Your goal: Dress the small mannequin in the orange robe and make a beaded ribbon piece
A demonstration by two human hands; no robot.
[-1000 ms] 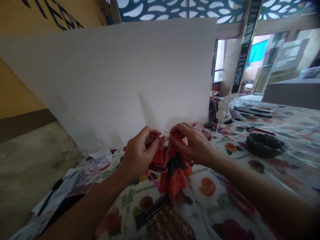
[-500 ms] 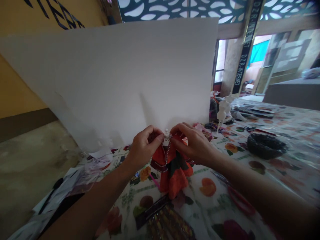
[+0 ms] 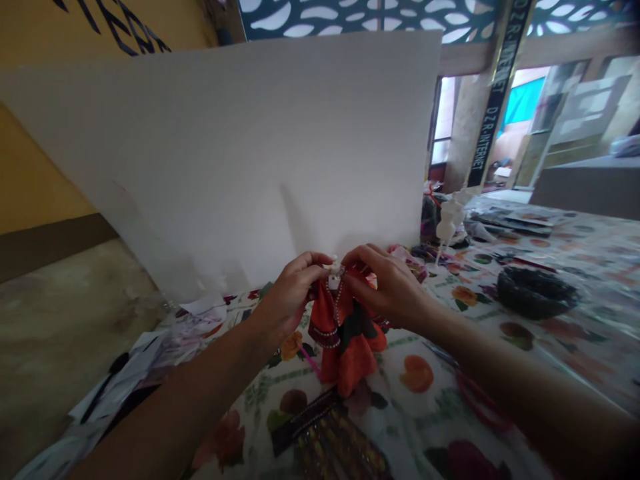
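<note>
A small white mannequin (image 3: 335,265) stands upright in the middle, its top showing above an orange-red garment (image 3: 349,357) with dark red bands and white bead trim. My left hand (image 3: 296,285) pinches the garment's upper edge at the mannequin's left shoulder area. On the other side, my right hand (image 3: 376,280) holds the garment's upper edge between thumb and fingers, close to the neck. Just in front on the table lies a dark, glittery piece of fabric (image 3: 340,443) with a beaded band.
Behind my hands stands a large white board (image 3: 250,153). A black bowl-like item (image 3: 536,292) and another white mannequin (image 3: 447,223) are at the right. Red-handled scissors (image 3: 483,400) lie beneath my right forearm. Papers (image 3: 135,363) are at the left on the flowered tablecloth (image 3: 417,427).
My left hand has turned slightly and its fingers sit nearer the mannequin's neck. The garment's left side has shifted a little inward. My right hand has barely moved.
</note>
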